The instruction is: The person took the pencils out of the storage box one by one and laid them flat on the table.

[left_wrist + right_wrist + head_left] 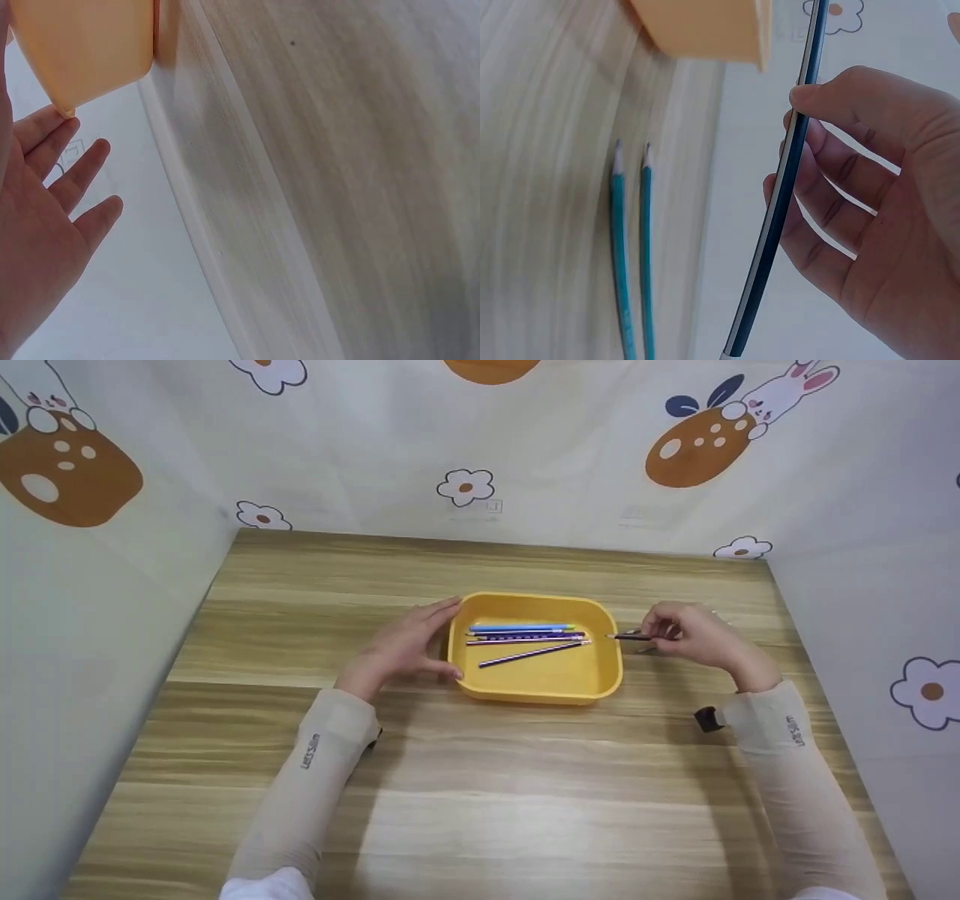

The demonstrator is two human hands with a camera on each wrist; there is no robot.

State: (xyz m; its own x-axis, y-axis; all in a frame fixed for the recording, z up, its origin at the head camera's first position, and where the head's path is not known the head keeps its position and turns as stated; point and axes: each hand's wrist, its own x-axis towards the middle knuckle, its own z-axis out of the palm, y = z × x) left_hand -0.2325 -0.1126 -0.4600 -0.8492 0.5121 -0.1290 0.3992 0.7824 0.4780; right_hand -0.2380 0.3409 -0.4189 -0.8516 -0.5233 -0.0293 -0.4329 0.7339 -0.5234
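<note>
Right of frame centre, the person's right hand (pixel 694 636) pinches a dark striped pencil (pixel 767 251) near the mid-frame yellow tray (pixel 540 679). Left hand (pixel 401 649), fingers straight, not grasping, touches tray's left end.

Dark pencil (pixel 769 232): pale lengthwise stripe; pinched, off the table (pixel 480 795), point toward tray's right rim. Tray (pixel 551 679): yellow, rounded corners, upright on the table; several striped pencils (pixel 525 637) and one light-blue pencil (pixel 517 628) inside.
</note>
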